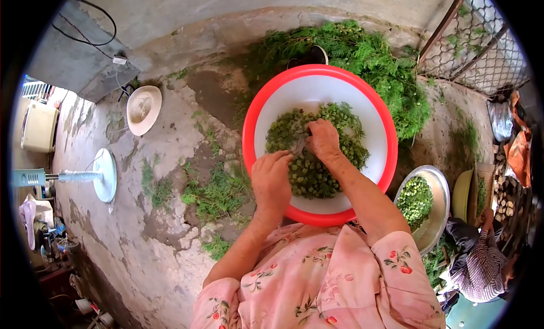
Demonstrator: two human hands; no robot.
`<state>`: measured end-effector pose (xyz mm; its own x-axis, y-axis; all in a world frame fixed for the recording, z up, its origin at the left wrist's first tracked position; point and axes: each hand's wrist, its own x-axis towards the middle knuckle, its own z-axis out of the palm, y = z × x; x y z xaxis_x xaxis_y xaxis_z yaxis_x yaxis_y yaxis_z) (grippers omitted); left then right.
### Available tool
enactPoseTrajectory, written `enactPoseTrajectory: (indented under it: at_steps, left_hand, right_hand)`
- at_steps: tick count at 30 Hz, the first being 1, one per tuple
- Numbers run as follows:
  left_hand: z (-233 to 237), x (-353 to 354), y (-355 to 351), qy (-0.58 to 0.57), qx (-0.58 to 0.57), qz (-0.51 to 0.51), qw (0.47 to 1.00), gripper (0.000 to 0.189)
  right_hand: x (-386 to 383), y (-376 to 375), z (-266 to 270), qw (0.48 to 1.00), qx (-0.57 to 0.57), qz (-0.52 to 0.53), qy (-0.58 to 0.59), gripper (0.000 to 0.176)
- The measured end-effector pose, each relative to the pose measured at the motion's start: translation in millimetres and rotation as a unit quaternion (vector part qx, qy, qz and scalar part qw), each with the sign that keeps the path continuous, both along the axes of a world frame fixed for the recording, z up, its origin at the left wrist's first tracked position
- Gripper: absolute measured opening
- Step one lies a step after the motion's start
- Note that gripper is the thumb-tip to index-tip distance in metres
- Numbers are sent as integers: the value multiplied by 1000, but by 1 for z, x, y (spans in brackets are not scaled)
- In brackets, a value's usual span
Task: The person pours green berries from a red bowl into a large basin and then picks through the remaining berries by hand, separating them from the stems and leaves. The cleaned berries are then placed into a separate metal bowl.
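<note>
A white basin with a red rim (250,102) sits in front of me, holding a heap of small green cones or buds with leafy bits (317,179). My left hand (272,176) reaches over the basin's left side, its fingers bent together toward the middle of the heap. Close by, my right hand (324,139) is above the heap with thumb and fingers pinched. Between the two sets of fingertips is a small greyish-green bit, too blurred to name. Whatever each hand grips is mostly hidden by the fingers.
Cut feathery green branches (391,85) lie beyond the basin. To the right, a metal bowl (446,201) holds more green pieces, near another person's checked sleeve (479,266). A straw hat (144,110) and a pale blue fan (105,175) stand left on cracked concrete.
</note>
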<state>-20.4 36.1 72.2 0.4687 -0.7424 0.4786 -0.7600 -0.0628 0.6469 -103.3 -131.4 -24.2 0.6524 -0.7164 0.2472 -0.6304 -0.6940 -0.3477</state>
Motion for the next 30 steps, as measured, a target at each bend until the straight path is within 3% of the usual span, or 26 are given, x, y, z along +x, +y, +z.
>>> enactPoseTrajectory:
  at_steps: [3,6,9,12,15,19,28,30]
  left_hand:
    - [-1,-1,0,-24,-19,1,1000,20]
    - [0,-3,0,-19,-19,2,1000,21]
    - [0,-4,2,-1,-21,7,1000,22]
    - [0,-5,3,4,-22,10,1000,22]
    - [0,-6,3,-1,-19,7,1000,21]
    - [-1,-6,3,0,-23,6,1000,21]
    - [1,-4,4,37,-49,26,998,22]
    - [0,-6,7,53,-57,62,995,20]
  right_hand:
    - [-11,-4,9,998,47,20,-38,17]
    - [-20,-7,25,964,247,-48,-82,19]
    - [-34,-7,29,964,243,-89,-55,20]
    - [-36,-3,20,994,18,-96,-42,16]
    - [-23,-1,8,996,27,-18,-80,9]
    - [-3,4,3,993,-111,0,-26,4]
    - [-18,-6,9,998,-26,-20,-47,6]
    - [-22,-8,12,989,48,-88,-112,8]
